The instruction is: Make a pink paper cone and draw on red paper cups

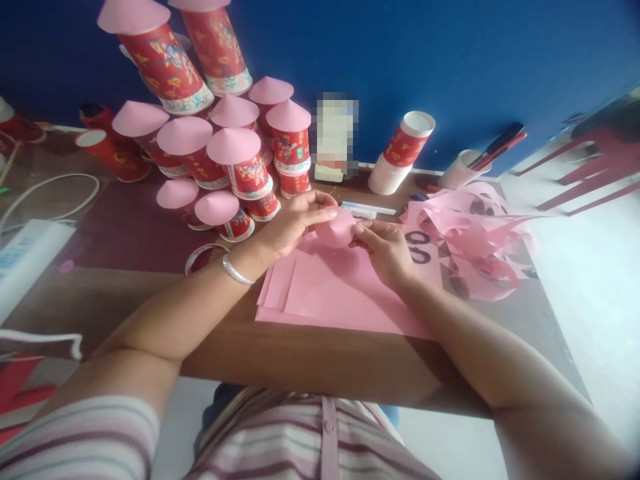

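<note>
Both my hands hold one small pink paper piece (336, 229), curled into a cone shape, just above a stack of pink paper sheets (330, 293) on the wooden table (310, 360). My left hand (293, 223) pinches the piece from the left with fingers closed; a silver bangle sits on that wrist. My right hand (383, 248) grips it from the right, fingers curled on its edge.
Several red paper cups capped with pink cones (235, 157) are stacked at the back left. A pile of pink paper offcuts (470, 233) lies right. A stack of red cups (403, 153), a cup with pens (463, 170), a marker (367, 210), tape roll (203, 257) and power strip (25, 260) surround.
</note>
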### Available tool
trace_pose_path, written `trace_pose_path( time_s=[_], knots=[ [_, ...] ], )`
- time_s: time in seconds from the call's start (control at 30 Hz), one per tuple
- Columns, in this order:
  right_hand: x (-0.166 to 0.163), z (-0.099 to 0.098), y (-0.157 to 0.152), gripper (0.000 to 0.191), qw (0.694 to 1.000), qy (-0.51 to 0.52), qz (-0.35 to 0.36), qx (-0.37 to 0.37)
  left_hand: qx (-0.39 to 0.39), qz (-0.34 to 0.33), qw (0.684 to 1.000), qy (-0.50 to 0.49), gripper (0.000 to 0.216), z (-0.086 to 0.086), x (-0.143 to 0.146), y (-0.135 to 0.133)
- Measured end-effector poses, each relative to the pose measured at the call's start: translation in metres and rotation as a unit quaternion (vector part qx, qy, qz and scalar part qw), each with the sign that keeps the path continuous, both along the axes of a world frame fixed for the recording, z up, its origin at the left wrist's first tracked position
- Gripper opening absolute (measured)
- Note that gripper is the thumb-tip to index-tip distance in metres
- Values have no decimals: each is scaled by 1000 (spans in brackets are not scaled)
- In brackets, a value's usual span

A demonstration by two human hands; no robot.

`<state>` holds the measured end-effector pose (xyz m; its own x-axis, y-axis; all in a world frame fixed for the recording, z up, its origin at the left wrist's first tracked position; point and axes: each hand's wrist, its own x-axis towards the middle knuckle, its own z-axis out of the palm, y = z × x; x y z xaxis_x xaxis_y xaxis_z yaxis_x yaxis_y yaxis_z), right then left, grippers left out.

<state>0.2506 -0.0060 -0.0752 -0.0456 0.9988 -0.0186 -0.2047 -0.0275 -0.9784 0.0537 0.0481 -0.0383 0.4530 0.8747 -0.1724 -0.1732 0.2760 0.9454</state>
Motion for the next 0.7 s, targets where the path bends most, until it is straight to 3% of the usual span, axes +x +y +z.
trace_pose_path(
  time_s=[0.23,0.7],
  knots=[
    [1,-1,1,35,1000,-8,-29,-8,8,-8,1000,17,32,1,-1,0],
    [1,-3,0,36,1000,6,-21,0,22,-10,999,27,33,-3,-3,2]
  ],
)
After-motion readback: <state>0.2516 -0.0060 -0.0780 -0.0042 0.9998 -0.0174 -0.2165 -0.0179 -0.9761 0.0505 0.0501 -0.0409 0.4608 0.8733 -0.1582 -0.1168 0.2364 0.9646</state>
